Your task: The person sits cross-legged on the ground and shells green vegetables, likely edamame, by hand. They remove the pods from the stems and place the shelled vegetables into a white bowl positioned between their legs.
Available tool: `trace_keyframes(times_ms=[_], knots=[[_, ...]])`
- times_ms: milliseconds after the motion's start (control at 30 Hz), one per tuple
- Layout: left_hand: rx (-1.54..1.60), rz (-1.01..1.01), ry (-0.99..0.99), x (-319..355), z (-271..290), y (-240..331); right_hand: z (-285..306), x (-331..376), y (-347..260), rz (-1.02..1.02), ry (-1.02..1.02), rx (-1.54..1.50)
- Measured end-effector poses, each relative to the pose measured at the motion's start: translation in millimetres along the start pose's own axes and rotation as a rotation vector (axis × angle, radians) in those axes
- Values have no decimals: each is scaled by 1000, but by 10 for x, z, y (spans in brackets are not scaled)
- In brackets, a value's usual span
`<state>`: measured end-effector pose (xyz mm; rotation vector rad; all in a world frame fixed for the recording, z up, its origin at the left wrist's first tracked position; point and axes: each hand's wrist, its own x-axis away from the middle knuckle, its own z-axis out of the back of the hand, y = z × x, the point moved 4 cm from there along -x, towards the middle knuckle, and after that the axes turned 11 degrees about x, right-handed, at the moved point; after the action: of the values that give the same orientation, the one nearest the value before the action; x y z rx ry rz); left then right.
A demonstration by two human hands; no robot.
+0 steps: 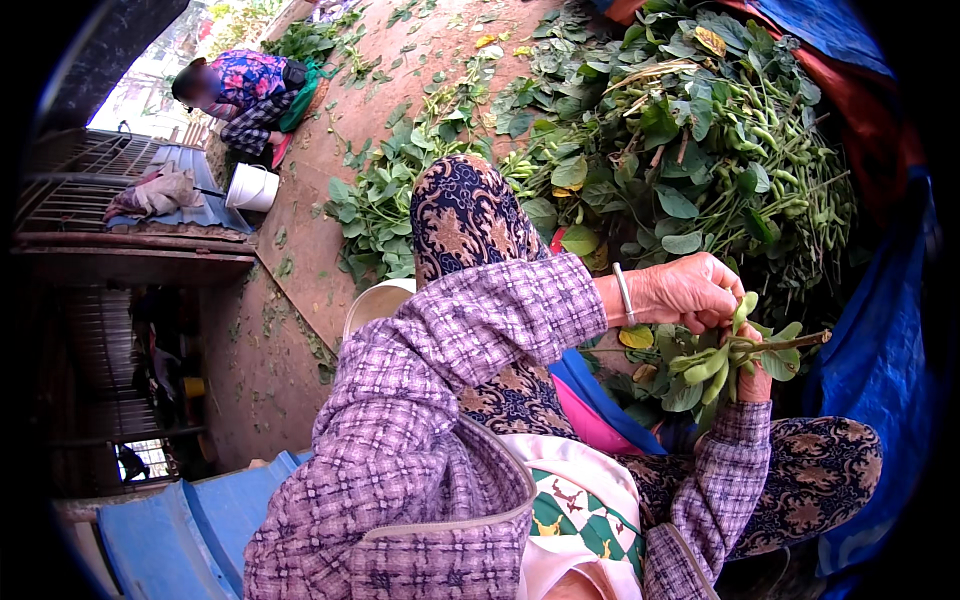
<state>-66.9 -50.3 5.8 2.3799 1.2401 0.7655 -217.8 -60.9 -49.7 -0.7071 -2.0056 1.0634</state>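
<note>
My right hand (752,375) grips a short soybean stalk (790,343) that carries green pods and a few leaves. Its cut end points to the right, and plump pods (708,372) hang on the near side. Reaching across from the left, my left hand (690,292), with a pale bangle at the wrist, is closed with its fingertips pinching a green pod (744,311) at the stalk's upper side. Some fingers of my right hand are hidden behind leaves. Just beyond both hands lies a large heap of soybean plants (680,190), thick with leaves and pods.
A pale bucket (375,300) stands beside my left knee. Blue tarp (880,330) borders the heap on the right. Loose leafy stems (390,205) cover part of the floor. Farther off, another person (250,95) crouches near a white bucket (252,187). Blue sheeting (170,535) lies lower left.
</note>
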Motion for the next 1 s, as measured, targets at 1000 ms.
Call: trace_keyframes(times_ms=[1000], knots=[[-340,-81,107,140,-109,154,-192,-22,-204,40,0,296]])
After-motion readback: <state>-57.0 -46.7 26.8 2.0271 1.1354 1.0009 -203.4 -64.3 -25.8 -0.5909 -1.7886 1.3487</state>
